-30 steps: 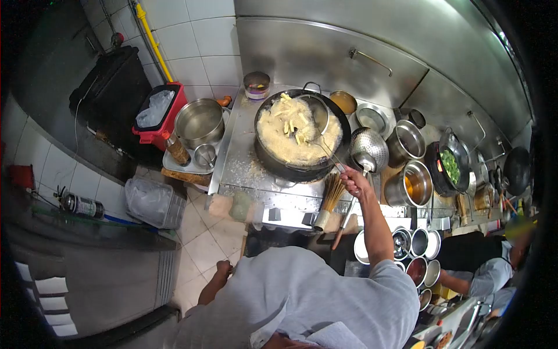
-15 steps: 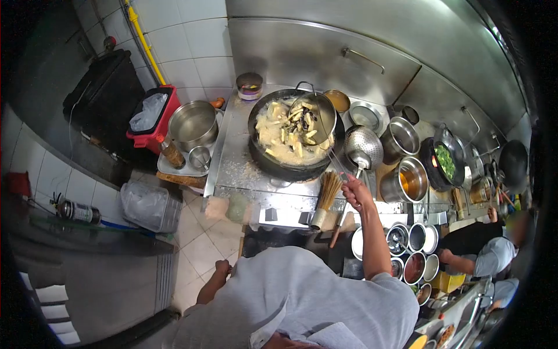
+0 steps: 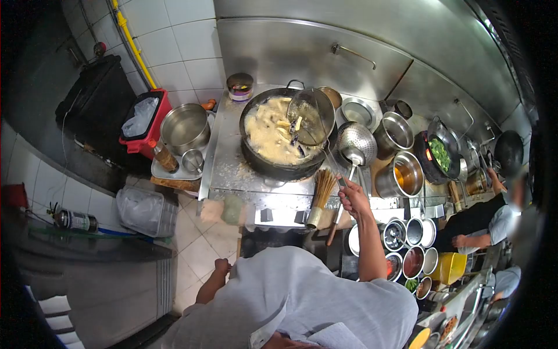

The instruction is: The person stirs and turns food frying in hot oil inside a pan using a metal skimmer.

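My right hand [image 3: 353, 198] is closed round the long handle of a mesh skimmer [image 3: 318, 116]. The skimmer's bowl is tilted over the right side of a large black wok [image 3: 279, 171] filled with frothing oil [image 3: 268, 136]. A few pale strips with dark skin [image 3: 296, 125], like eggplant, lie in and beside the mesh; foam hides most others. Under my right forearm are a bamboo brush [image 3: 321, 195] and a wooden-handled tool [image 3: 333, 230]. My left hand [image 3: 222, 266] hangs low beside my body, fingers curled; whatever they hold, if anything, is hidden.
A perforated ladle [image 3: 356, 142] and metal pots [image 3: 400, 174] stand right of the wok. Farther right, another wok holds greens [image 3: 439, 154], near a co-worker's arm [image 3: 474, 241]. Left are a steel pot [image 3: 185, 128], a bottle [image 3: 164, 156] and a red bin [image 3: 139, 145].
Most of the strips that lay in the skimmer are now out of it, and the oil froths more. The skimmer bowl has tilted. My right hand stays on its handle.
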Demonstrator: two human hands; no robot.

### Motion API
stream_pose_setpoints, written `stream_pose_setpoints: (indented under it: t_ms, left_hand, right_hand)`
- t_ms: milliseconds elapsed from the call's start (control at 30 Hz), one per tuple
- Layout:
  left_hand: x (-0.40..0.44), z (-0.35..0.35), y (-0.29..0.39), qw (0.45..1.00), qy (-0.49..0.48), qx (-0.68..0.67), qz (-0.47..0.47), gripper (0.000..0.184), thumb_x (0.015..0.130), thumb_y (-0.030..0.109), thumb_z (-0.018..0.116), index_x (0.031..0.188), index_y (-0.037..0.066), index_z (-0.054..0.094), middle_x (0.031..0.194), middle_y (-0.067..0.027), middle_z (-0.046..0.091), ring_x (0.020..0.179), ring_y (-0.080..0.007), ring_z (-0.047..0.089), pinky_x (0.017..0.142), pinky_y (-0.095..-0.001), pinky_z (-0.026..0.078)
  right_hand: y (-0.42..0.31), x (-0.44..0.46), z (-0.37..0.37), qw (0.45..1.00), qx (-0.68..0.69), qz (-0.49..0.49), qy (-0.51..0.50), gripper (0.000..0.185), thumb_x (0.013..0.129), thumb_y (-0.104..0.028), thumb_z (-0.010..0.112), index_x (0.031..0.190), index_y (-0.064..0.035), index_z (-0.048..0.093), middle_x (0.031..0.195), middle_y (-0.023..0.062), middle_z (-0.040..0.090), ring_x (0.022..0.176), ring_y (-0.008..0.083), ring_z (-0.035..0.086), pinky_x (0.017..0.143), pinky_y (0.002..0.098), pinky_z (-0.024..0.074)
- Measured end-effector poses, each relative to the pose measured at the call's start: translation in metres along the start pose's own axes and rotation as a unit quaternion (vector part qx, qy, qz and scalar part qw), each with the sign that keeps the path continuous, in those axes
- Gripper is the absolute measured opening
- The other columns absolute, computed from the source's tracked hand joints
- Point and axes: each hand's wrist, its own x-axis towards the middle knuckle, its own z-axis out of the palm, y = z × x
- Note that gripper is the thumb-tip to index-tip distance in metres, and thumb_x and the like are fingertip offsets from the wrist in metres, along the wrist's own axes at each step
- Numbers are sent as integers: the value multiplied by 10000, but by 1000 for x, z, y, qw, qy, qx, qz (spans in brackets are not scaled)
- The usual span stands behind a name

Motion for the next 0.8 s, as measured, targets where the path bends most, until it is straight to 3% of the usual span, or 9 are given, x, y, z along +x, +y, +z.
stream_pose_setpoints:
  t_ms: [133, 167, 200, 233, 267, 300, 333, 633, 800]
  left_hand:
    - [15, 19, -7, 988, 14, -149, -46, 195, 857, 95, 504, 740, -19, 611, 687, -197, 655, 569, -266, 654, 448, -452, 485]
    - [29, 43, -17, 899, -2, -380, -218, 213, 868, 90, 473, 743, -25, 602, 688, -198, 652, 578, -273, 655, 445, -452, 477]
    - [37, 47, -14, 725, 71, -569, -381, 231, 878, 86, 443, 745, -30, 592, 688, -198, 650, 587, -280, 656, 441, -451, 469]
    - [37, 48, -19, 748, 59, -549, -369, 221, 872, 86, 451, 747, -28, 592, 685, -197, 648, 585, -282, 653, 442, -451, 469]
    - [34, 47, -27, 888, -6, -374, -267, 210, 866, 86, 458, 749, -26, 592, 682, -196, 645, 583, -285, 651, 442, -451, 468]
    - [30, 35, -26, 959, -30, -218, -176, 200, 860, 86, 466, 751, -24, 592, 679, -195, 642, 581, -287, 648, 443, -451, 468]
    - [29, 31, -24, 978, -36, -154, -132, 189, 854, 86, 474, 753, -22, 592, 676, -194, 640, 579, -289, 646, 444, -451, 467]
    - [24, 28, -29, 998, -14, 57, 27, 106, 798, 85, 543, 771, -5, 592, 650, -186, 617, 561, -311, 623, 450, -451, 464]
    - [24, 26, -25, 999, -25, 40, 0, 105, 783, 76, 557, 773, -18, 602, 658, -194, 621, 569, -316, 627, 455, -440, 470]
  right_hand:
    - [1, -5, -4, 1000, 10, -4, -8, 378, 944, -60, 492, 1312, -140, 526, 679, -23, 485, 447, 27, 355, 333, 159, 245]
    - [2, -4, -5, 1000, 11, -4, -7, 378, 944, -60, 492, 1312, -140, 526, 679, -23, 485, 447, 27, 355, 333, 159, 245]
    - [4, -3, -5, 1000, 15, -4, 0, 376, 944, -61, 494, 1311, -137, 528, 678, -22, 484, 449, 29, 358, 335, 163, 250]
    - [6, -3, -5, 1000, 19, -3, 7, 375, 944, -61, 497, 1310, -135, 530, 677, -22, 484, 451, 31, 362, 336, 168, 254]
    - [7, -4, -5, 1000, 19, -3, 8, 375, 944, -61, 497, 1310, -135, 530, 677, -22, 484, 451, 31, 362, 336, 168, 254]
    - [8, -5, -4, 1000, 0, -12, 16, 377, 944, -60, 497, 1313, -132, 528, 677, -21, 484, 452, 34, 364, 339, 172, 257]
    - [8, -5, -3, 999, -18, -21, 23, 379, 944, -58, 498, 1315, -129, 527, 676, -19, 484, 452, 36, 367, 342, 177, 260]
    - [1, 0, 9, 998, 25, -23, 52, 371, 940, -45, 499, 1302, -123, 525, 677, -11, 480, 441, 35, 341, 341, 174, 239]
    - [0, 10, 12, 997, 75, -20, 20, 366, 942, -49, 500, 1301, -125, 510, 694, -5, 477, 440, 24, 322, 330, 161, 216]
